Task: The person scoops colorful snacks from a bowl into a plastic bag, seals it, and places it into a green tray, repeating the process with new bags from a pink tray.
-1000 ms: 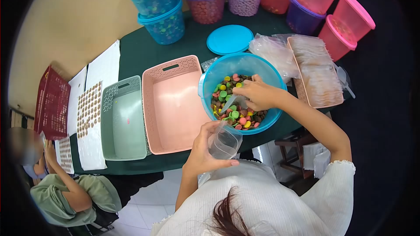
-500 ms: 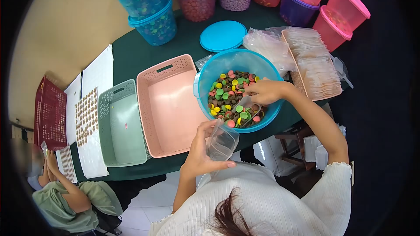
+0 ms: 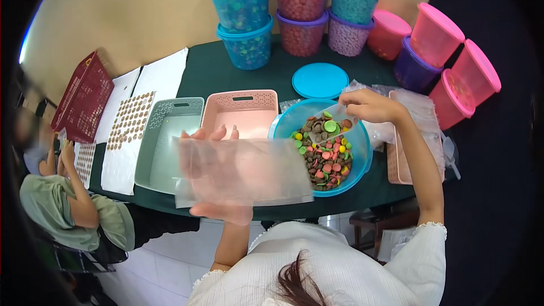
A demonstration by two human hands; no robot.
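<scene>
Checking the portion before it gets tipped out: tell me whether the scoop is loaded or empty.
Loaded: brown and green pieces sit in the scoop, held by the right hand.

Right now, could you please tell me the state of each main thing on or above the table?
Clear bag: raised in left hand, blurred; sealed or open unclear.
Scoop: loaded, in right hand.
Blue tub: open, partly filled.
Round blue lid: off, lying flat.
Stacked tubs: lidded, contents showing.
Green basket: open, nearly empty.
Pink basket: open, partly hidden.
Pink tray: filled with packets.
</scene>
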